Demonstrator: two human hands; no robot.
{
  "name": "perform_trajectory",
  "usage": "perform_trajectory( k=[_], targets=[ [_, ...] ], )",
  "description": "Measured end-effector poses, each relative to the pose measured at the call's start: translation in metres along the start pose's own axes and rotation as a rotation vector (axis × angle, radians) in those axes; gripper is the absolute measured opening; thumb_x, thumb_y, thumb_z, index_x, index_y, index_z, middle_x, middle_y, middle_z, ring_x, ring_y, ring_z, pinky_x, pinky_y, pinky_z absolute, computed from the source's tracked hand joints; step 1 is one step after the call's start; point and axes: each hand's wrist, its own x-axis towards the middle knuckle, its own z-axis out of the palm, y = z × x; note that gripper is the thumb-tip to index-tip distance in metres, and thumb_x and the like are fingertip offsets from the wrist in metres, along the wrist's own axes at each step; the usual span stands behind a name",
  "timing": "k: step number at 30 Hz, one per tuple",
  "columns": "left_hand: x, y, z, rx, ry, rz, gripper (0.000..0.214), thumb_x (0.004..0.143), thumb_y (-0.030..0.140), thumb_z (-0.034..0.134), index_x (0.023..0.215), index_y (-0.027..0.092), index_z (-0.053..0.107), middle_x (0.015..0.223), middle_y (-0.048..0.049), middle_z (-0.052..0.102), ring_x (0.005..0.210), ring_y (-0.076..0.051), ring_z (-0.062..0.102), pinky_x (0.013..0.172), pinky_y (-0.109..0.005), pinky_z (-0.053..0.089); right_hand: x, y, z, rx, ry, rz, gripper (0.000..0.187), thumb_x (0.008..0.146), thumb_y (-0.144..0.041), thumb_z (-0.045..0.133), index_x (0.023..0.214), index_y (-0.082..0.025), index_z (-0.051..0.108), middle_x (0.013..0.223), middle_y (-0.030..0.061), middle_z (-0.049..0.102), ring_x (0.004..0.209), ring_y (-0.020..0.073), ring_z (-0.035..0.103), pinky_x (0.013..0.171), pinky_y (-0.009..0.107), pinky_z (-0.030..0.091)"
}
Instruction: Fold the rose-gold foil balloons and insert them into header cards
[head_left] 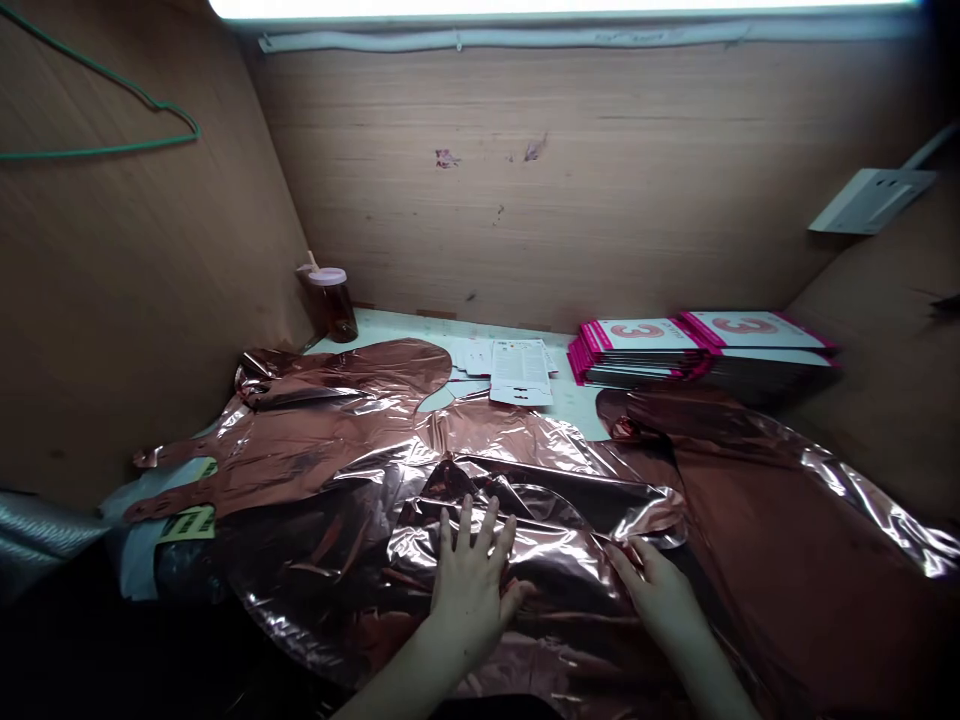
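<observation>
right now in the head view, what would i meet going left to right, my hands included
Green hanger → lidded cup → left hand → right hand → white socket plate

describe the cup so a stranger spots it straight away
Follow the wooden back wall left to its corner with the side wall. There, on the pale table just beyond the shiny copper-coloured foil, stands a dark-looking cup. Its pale lid and upright straw set it apart from the foil and stacked packets.
</observation>
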Motion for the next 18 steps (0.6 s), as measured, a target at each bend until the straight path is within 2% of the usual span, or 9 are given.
perform_trajectory(
  k=[2, 3, 4, 6, 8, 11, 14, 16, 18],
  targets=[
    [-0.001, 0.0, 0.005, 0.004, -0.033, -0.012, 0.064, 0.093, 0.061, 0.036, 0.15, 0.032, 0.033, 0.158, -0.0061, 0.03, 0.142, -0.046, 0.024, 0.109, -0.076, 0.013, -0.012, -0.017, 0.001, -0.18, 0.265, -0.051, 0.041, 0.091, -0.041, 0.04, 0.11, -0.013, 0.063, 0.101, 0.019, 0.069, 0.083, 0.0324, 0.066, 0.069, 0.042, 0.05],
    [-0.002, -0.001, 0.006, 0.012, -0.035, -0.009, 0.063, 0.093, 0.06, 0.035, 0.151, 0.033, 0.031, 0.159, -0.005, 0.028, 0.143, -0.046, 0.022, 0.109, -0.076, 0.011, -0.018, -0.028, 0.006, -0.247, 0.364, -0.159, 0.041, 0.093, -0.035, 0.038, 0.118, -0.011, 0.06, 0.111, 0.022, 0.066, 0.091, 0.0339, 0.065, 0.075, 0.045, 0.051],
    [-0.004, -0.001, 0.006, 0.024, -0.033, -0.004, 0.063, 0.094, 0.058, 0.036, 0.151, 0.033, 0.029, 0.16, -0.0044, 0.025, 0.144, -0.046, 0.019, 0.109, -0.076, 0.009, -0.023, -0.038, 0.014, -0.291, 0.394, -0.322, 0.042, 0.095, -0.031, 0.036, 0.126, -0.011, 0.057, 0.122, 0.0225, 0.061, 0.103, 0.0345, 0.062, 0.083, 0.047, 0.05],
    [-0.006, -0.002, 0.006, 0.058, -0.021, -0.003, 0.064, 0.093, 0.054, 0.039, 0.152, 0.031, 0.028, 0.161, -0.0048, 0.023, 0.144, -0.046, 0.016, 0.109, -0.077, 0.008, -0.029, -0.049, 0.033, -0.334, 0.275, -0.693, 0.044, 0.097, -0.031, 0.038, 0.138, -0.017, 0.05, 0.139, 0.0153, 0.054, 0.125, 0.0319, 0.05, 0.099, 0.048, 0.044],
    [-0.006, -0.001, 0.006, 0.083, -0.009, -0.017, 0.066, 0.092, 0.053, 0.042, 0.152, 0.029, 0.029, 0.161, -0.006, 0.022, 0.144, -0.048, 0.013, 0.108, -0.078, 0.006, -0.03, -0.038, 0.048, -0.387, 0.154, -0.861, 0.051, 0.098, -0.039, 0.041, 0.147, -0.025, 0.039, 0.149, 0.0075, 0.045, 0.138, 0.0304, 0.036, 0.105, 0.05, 0.04],
    [-0.006, 0.001, 0.007, 0.084, 0.008, -0.032, 0.068, 0.09, 0.053, 0.046, 0.152, 0.029, 0.03, 0.161, -0.0056, 0.023, 0.144, -0.049, 0.012, 0.106, -0.079, 0.003, -0.026, 0.016, 0.042, -0.472, 0.174, -0.729, 0.058, 0.099, -0.047, 0.035, 0.152, -0.024, 0.028, 0.155, 0.007, 0.036, 0.143, 0.0333, 0.027, 0.103, 0.055, 0.038],
    [-0.006, 0.0, 0.009, 0.066, 0.024, -0.024, 0.068, 0.09, 0.054, 0.046, 0.152, 0.03, 0.029, 0.16, -0.0054, 0.025, 0.143, -0.05, 0.013, 0.107, -0.079, 0.002, -0.017, 0.057, 0.01, -0.499, 0.256, -0.556, 0.061, 0.099, -0.05, 0.027, 0.149, -0.015, 0.036, 0.154, 0.0142, 0.035, 0.141, 0.042, 0.026, 0.101, 0.064, 0.035],
    [-0.007, -0.002, 0.011, 0.054, 0.033, -0.017, 0.069, 0.09, 0.055, 0.045, 0.152, 0.03, 0.029, 0.16, -0.0058, 0.026, 0.143, -0.05, 0.014, 0.106, -0.079, 0.001, -0.003, 0.048, -0.01, -0.458, 0.313, -0.476, 0.064, 0.098, -0.051, 0.028, 0.144, -0.009, 0.042, 0.153, 0.0194, 0.035, 0.14, 0.0461, 0.025, 0.101, 0.066, 0.035],
    [-0.008, -0.003, 0.012, 0.044, 0.036, -0.008, 0.068, 0.09, 0.055, 0.044, 0.152, 0.031, 0.028, 0.159, -0.0054, 0.027, 0.143, -0.05, 0.014, 0.106, -0.08, 0.0, 0.022, 0.011, -0.018, -0.369, 0.252, -0.504, 0.059, 0.098, -0.048, 0.034, 0.138, -0.007, 0.048, 0.149, 0.0218, 0.039, 0.136, 0.0429, 0.032, 0.104, 0.06, 0.036]
  ],
)
